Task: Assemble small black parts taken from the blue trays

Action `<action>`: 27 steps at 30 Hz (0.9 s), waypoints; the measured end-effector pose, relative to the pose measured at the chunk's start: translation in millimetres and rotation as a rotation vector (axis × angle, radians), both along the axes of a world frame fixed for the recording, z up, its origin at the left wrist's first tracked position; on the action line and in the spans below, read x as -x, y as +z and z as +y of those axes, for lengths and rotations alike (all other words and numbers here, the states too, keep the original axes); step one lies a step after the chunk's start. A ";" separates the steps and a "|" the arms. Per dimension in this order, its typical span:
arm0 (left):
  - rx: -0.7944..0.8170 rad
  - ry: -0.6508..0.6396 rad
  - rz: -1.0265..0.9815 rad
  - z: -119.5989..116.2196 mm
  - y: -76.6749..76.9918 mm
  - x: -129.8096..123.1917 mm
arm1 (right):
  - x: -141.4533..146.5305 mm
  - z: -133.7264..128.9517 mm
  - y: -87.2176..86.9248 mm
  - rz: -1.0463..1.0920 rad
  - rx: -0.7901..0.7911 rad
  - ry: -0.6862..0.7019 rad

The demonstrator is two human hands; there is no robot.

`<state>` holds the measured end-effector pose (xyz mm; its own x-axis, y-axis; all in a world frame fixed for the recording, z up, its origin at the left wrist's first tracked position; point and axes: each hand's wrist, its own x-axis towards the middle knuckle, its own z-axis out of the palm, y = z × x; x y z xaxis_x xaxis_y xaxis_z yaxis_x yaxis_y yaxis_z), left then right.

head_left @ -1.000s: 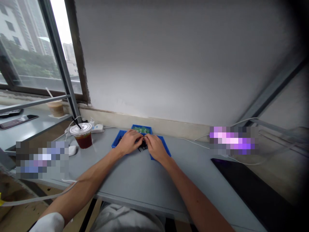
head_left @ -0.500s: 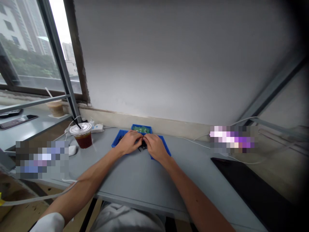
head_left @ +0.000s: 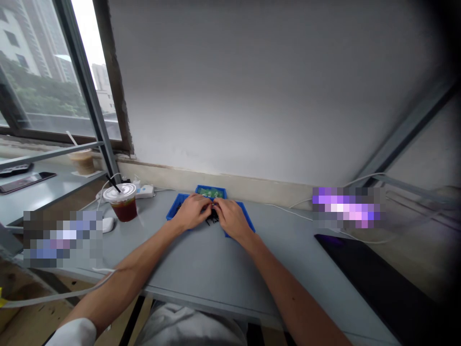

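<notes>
My left hand (head_left: 193, 211) and my right hand (head_left: 231, 218) meet fingertip to fingertip over the grey desk, both with fingers pinched. Whatever is between the fingertips is too small to make out. Just below them lie small black parts (head_left: 212, 221) in a pile, partly covered by the hands. One blue bin (head_left: 173, 210) is partly under my left hand, with dark bits inside. Another blue bin (head_left: 248, 216) is mostly covered by my right hand. Behind the hands, a smaller blue bin (head_left: 225, 192) holds green pieces (head_left: 211, 192).
A lidded cup of dark red drink (head_left: 124, 204) stands left, near a white power strip (head_left: 145, 191) and a white mouse (head_left: 108, 224). A black flat panel (head_left: 374, 283) lies at the right. White cables run along the wall. Two blurred patches hide things on both sides.
The fingertips of both hands have shifted very slightly while staying together. The light in the blurred patch at the right has changed colour.
</notes>
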<state>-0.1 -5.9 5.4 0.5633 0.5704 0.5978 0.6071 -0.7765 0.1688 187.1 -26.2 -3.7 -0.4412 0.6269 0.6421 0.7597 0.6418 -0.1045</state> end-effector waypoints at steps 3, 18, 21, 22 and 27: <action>0.005 -0.005 0.008 0.3 0.2 0.2 | -0.3 0.6 0.7 -0.027 -0.002 -0.003; -0.016 -0.120 0.029 -0.4 0.1 -0.2 | -1.4 2.0 -1.8 -0.015 0.000 -0.019; -0.029 -0.096 0.025 0.2 -0.4 0.0 | -0.9 1.5 -0.9 -0.006 0.022 -0.036; -0.029 -0.081 0.018 0.4 -0.5 0.3 | -0.8 0.9 -0.2 0.002 0.027 -0.037; -0.019 -0.015 0.001 1.7 0.1 2.1 | -0.9 -1.0 2.1 0.040 0.030 0.005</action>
